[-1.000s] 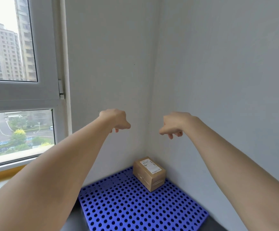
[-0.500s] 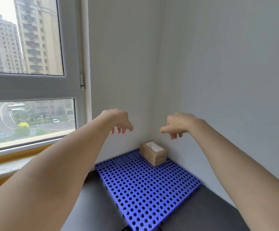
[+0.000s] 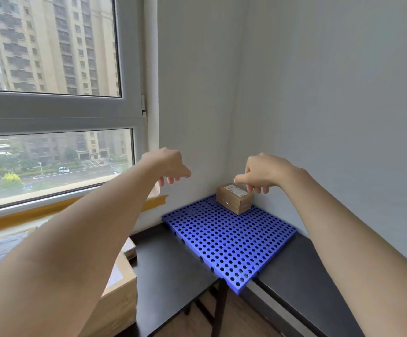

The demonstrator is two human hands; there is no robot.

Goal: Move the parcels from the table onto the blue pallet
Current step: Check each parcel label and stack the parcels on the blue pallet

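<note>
Near left, more parcels wait on the table, partly hidden by the arm. Both hands, left and right, hang empty in mid-air, fingers loosely curled downward, likely between loads. Far right, one box sits in the pallet's corner, probably to leave room.

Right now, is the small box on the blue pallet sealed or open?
Sealed, as far as shows. The box sits flat in the pallet's far corner, its top closed under a white label; no flap is raised.
</note>
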